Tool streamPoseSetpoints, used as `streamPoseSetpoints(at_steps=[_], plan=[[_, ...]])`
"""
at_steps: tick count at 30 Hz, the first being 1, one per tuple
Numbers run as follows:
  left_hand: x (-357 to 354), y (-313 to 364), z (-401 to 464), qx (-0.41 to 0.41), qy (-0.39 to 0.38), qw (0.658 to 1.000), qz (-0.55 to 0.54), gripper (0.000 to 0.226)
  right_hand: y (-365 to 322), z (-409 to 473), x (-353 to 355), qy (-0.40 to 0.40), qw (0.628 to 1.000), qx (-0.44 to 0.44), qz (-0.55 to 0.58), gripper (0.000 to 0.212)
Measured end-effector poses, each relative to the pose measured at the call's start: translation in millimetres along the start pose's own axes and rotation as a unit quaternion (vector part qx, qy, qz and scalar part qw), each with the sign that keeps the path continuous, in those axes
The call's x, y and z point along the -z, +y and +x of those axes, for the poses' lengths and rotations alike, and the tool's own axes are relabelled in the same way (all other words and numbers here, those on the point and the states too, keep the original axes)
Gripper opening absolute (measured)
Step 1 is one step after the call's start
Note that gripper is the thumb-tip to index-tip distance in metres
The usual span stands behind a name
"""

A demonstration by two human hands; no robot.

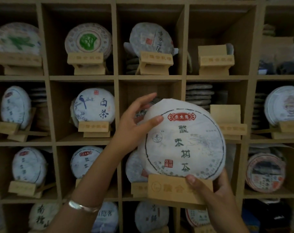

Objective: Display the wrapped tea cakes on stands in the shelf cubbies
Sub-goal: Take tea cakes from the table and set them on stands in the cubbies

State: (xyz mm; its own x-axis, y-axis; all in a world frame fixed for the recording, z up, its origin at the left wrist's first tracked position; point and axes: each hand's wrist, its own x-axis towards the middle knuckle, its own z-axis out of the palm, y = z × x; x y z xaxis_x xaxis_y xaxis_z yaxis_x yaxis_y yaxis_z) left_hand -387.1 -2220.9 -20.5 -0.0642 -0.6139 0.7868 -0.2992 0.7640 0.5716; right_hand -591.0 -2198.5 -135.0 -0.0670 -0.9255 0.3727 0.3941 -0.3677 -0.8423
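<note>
A white paper-wrapped tea cake with a red label and green characters rests upright on a wooden stand, both held in the air in front of the shelf. My left hand grips the cake's upper left edge, thumb on its face. My right hand holds the stand's right end from below, thumb on its front. Behind them is the middle cubby, mostly hidden by the cake. Empty wooden stands sit in the cubbies at upper right and middle right.
The wooden shelf is a grid of cubbies. Most hold wrapped tea cakes on stands, such as one with a blue bird and one with a green mark. Stacks of cakes lie flat behind some stands.
</note>
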Motion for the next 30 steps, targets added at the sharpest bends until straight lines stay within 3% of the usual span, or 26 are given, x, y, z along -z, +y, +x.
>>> streamPoseSetpoints(at_steps=[3,6,10,12,16,20,23,25,27,30], plan=[[-8,3,5,0.015,-0.058,0.998,-0.014,0.048,2,-1,3,-0.017,0.999,0.01,-0.027,0.074],[-13,4,5,0.034,-0.067,0.996,-0.049,0.043,5,-2,7,-0.028,0.999,0.017,-0.036,0.084],[-9,7,8,0.146,-0.116,0.978,-0.097,0.029,6,-3,9,-0.044,0.998,0.017,-0.031,0.1],[-6,5,10,0.207,-0.157,0.958,-0.122,0.023,5,-4,9,-0.048,0.998,0.013,-0.024,0.095],[3,0,17,0.285,-0.226,0.921,-0.138,0.036,6,-6,8,-0.057,0.998,0.002,-0.007,0.077],[9,2,20,0.327,-0.274,0.902,-0.07,0.041,9,-7,6,-0.068,0.998,0.001,-0.008,0.075],[3,-2,14,0.26,-0.202,0.942,-0.059,0.037,11,-3,5,-0.055,0.998,0.006,-0.004,0.081],[1,-5,7,0.21,-0.081,0.972,-0.067,0.037,9,0,5,-0.05,0.999,0.018,0.004,0.077],[4,-10,-2,0.16,0.041,0.983,-0.081,0.035,6,3,5,-0.048,0.998,0.033,0.002,0.08],[7,-20,-21,0.106,0.098,0.986,-0.085,0.04,4,5,3,-0.047,0.998,0.044,0.014,0.079]])
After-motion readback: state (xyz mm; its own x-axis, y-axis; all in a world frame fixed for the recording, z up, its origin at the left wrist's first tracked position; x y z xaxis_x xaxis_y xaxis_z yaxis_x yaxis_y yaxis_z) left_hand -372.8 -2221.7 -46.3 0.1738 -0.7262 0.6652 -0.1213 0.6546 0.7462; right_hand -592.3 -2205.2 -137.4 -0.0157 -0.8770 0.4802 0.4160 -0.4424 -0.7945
